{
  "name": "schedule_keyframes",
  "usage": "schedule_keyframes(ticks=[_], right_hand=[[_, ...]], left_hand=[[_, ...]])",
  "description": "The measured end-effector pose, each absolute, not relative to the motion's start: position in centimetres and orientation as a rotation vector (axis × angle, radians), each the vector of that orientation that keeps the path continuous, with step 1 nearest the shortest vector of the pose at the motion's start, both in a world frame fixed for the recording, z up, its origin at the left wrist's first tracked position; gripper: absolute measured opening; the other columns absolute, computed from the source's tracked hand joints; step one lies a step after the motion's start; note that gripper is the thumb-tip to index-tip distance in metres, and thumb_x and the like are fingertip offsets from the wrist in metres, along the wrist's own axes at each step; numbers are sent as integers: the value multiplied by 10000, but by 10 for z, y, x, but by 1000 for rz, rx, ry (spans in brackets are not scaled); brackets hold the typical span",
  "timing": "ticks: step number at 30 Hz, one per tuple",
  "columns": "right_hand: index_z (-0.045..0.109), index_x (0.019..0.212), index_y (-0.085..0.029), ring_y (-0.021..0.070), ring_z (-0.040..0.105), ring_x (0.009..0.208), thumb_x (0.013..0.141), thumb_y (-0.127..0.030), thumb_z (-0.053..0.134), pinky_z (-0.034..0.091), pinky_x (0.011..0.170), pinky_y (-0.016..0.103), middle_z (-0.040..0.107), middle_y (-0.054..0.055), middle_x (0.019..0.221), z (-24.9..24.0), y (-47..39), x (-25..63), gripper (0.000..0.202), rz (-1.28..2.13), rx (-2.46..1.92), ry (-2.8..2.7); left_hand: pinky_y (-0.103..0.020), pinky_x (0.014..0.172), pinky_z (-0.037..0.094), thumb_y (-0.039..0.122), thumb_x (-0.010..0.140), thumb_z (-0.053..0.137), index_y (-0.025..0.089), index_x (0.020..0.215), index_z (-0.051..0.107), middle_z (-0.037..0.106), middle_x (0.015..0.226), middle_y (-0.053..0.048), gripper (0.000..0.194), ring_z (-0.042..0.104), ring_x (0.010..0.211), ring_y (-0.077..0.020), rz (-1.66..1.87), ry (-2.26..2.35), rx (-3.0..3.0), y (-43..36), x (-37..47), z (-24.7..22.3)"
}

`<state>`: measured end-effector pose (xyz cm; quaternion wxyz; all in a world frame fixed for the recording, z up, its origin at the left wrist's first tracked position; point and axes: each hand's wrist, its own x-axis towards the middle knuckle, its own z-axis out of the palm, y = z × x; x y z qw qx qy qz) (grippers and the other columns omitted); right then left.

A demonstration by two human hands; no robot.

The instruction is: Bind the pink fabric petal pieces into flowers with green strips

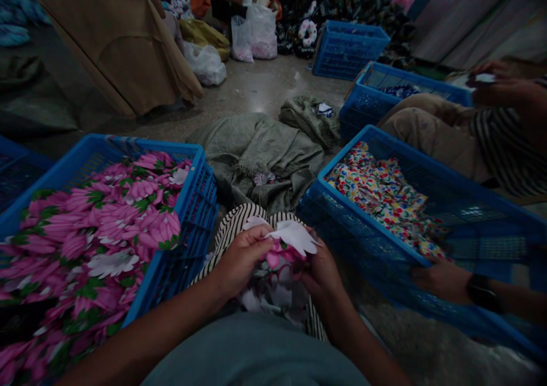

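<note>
Above my lap, my left hand (244,259) pinches the left side of a white and pink petal-shaped fabric piece (294,236). My right hand (320,266) grips the same piece from the right, its fingertips partly hidden under the white face. More white and pink pieces (273,297) lie in my lap below both hands. To my left, a blue crate (168,280) is heaped with pink, green and white petal-shaped pieces (106,215).
At right stands a blue crate (470,186) of colourful dotted fabric pieces (380,189); another person's hand (444,280) with a dark wristband touches its near side. Grey-green sacks (260,146) lie ahead. Farther off are a brown-covered stand (115,44), white bags (260,32) and a blue crate (350,49).
</note>
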<state>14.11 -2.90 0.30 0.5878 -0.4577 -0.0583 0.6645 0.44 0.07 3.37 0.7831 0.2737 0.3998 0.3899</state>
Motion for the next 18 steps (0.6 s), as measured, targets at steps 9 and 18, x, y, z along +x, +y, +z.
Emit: schedule_keyframes(ticks=[9, 18], right_hand=[[511, 571, -151, -1, 75, 264, 791, -378, 539, 194, 279, 113, 400, -100, 364, 19, -21, 148, 317, 2165, -547, -16], [470, 674, -175, 19, 134, 300, 790, -378, 549, 218, 315, 131, 406, -102, 433, 22, -17, 137, 247, 2161, -684, -296]], left_hand=[[-360, 760, 483, 240, 819, 439, 134, 786, 645, 677, 672, -42, 234, 649, 740, -202, 695, 443, 109, 13, 4, 46], [-194, 376, 458, 352, 876, 341, 140, 587, 650, 655, 491, -20, 473, 592, 395, -131, 803, 474, 339, 30, -47, 79]])
